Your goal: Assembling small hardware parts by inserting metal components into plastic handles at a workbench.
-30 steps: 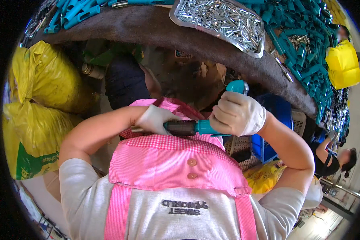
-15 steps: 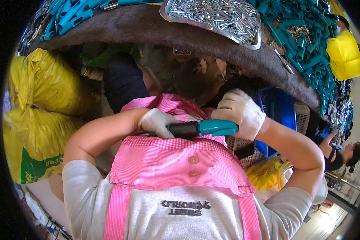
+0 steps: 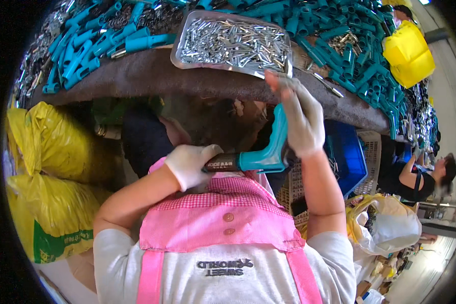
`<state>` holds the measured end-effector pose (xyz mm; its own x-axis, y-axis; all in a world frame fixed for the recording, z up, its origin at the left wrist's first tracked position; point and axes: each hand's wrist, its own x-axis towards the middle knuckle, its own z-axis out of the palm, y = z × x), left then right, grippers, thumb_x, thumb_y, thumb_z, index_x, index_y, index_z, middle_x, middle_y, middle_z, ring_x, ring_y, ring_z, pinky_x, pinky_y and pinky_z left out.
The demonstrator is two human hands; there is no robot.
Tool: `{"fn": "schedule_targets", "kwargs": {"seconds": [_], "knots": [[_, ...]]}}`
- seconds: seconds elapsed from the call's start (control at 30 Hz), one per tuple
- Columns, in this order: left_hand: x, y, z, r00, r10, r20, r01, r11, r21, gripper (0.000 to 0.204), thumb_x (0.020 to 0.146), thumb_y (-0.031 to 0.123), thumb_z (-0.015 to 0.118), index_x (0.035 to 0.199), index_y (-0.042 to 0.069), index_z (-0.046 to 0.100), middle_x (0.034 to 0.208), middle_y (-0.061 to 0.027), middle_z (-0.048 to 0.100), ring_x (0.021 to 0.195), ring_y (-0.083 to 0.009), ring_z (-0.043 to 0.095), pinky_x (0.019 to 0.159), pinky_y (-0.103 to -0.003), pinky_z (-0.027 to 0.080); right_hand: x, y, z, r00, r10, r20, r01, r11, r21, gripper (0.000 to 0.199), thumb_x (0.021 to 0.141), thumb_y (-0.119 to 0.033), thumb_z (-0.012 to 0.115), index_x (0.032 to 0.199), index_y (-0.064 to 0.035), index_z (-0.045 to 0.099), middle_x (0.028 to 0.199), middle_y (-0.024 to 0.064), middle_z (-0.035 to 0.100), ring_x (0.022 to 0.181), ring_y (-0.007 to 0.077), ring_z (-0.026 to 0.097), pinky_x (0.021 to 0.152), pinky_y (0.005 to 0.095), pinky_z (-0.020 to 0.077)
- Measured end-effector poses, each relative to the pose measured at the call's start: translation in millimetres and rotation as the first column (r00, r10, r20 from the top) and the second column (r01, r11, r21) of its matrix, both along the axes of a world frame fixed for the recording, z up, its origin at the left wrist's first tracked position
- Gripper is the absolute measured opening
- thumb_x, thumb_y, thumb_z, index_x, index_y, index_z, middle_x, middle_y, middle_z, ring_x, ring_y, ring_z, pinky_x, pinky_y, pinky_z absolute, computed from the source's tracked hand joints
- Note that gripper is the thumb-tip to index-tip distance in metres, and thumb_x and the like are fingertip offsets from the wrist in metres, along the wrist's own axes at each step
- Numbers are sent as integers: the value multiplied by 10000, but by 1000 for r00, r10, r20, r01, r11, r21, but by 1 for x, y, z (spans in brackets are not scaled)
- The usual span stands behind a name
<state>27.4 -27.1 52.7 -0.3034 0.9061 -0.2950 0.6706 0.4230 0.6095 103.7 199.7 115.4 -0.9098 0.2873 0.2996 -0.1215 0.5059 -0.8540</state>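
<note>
My left hand (image 3: 190, 164), in a white glove, is wrapped round the black barrel of a pistol-shaped hand tool (image 3: 262, 159) in front of my pink apron. Its teal, curved handle points up and away from me. Close beside that handle is my right hand (image 3: 306, 119), gloved, with bare fingertips showing and fingers stretched toward the bench. It is open; whether its palm touches the handle I cannot tell. Just beyond the fingertips, a metal tray (image 3: 178, 62) full of small silver pins (image 3: 233, 45) rests on the bench edge.
Teal handle parts (image 3: 81, 55) lie heaped at left, with another teal heap (image 3: 375, 71) at right below a yellow container (image 3: 409, 54). Yellow sacks (image 3: 55, 152) stand left; a blue crate (image 3: 347, 157) and an open bag (image 3: 390, 228) stand right. Another person (image 3: 420, 175) works far right.
My right hand has left the teal handle's end and moved up toward the tray, its fingers now extended. The handle has swung from lying in line to pointing upward. The left hand keeps its hold.
</note>
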Motion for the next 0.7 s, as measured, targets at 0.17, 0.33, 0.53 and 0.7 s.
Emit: {"fn": "schedule_targets", "kwargs": {"seconds": [0.17,0.33,0.53,0.7], "knots": [[-29,-18,-19,918,382,104,-396,894,210,365,732,253,697,1031,86,567,887,-173,636,811,-355,629,706,-393,509,26,-24,12,949,310,-48,-296,836,-462,587,946,-458,356,1203,37,540,1307,185,483,1288,314,373,1076,434,221],[-4,-8,9,992,113,60,-124,963,238,399,719,259,707,1041,82,550,848,-197,635,810,-360,627,690,-405,504,-8,15,14,989,117,89,-104,984,-143,476,986,-312,320,1225,54,508,1286,152,513,1232,290,442,1037,364,303],[-11,-8,-10,991,102,86,-124,945,303,435,711,268,678,1080,86,539,864,-188,621,838,-361,609,714,-412,491,11,-18,50,916,381,-128,-333,898,287,388,929,-264,417,1213,-36,551,1326,179,465,1311,331,340,1089,388,205],[-21,-12,11,906,391,161,-420,879,225,385,731,240,687,1046,71,546,841,-177,637,857,-357,620,745,-395,497,15,11,1,939,338,-59,-343,923,-172,531,967,-431,320,1254,-30,517,1328,149,472,1302,263,360,1079,381,234]]}}
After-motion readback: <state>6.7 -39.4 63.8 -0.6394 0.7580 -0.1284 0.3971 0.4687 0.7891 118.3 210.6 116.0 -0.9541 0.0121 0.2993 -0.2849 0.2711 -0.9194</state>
